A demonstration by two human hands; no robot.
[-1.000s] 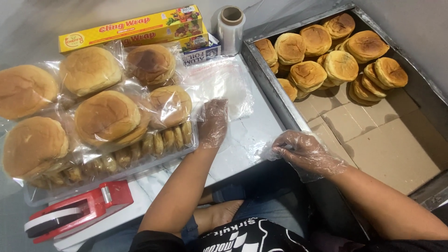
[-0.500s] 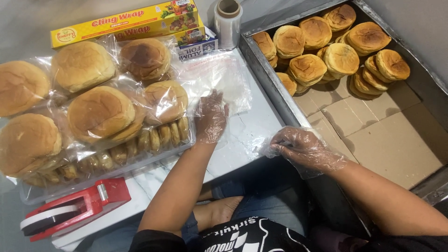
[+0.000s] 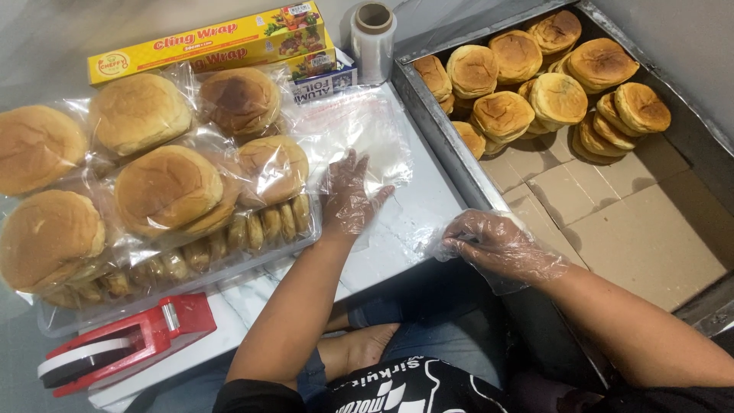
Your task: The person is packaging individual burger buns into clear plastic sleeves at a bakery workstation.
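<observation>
My left hand (image 3: 348,195), in a thin clear glove, lies flat with fingers spread on a stack of clear plastic bags (image 3: 359,130) on the white table (image 3: 417,218). My right hand (image 3: 497,245), also gloved, is curled at the table's right edge, pinching the corner of a clear plastic bag (image 3: 436,243). Bagged round buns (image 3: 164,187) are piled just left of my left hand. Unwrapped buns (image 3: 535,84) sit stacked in the far part of a metal tray (image 3: 428,115) lined with cardboard, to the right.
A red tape dispenser (image 3: 115,348) lies at the near left table edge. A yellow cling-wrap box (image 3: 206,42), a foil box (image 3: 321,80) and a roll of clear film (image 3: 372,30) stand at the back. The tray's near half shows bare cardboard (image 3: 634,222).
My left hand has slid a little farther onto the stack of bags and flattened. My right hand has stayed at the table edge, fingers closing on the bag corner.
</observation>
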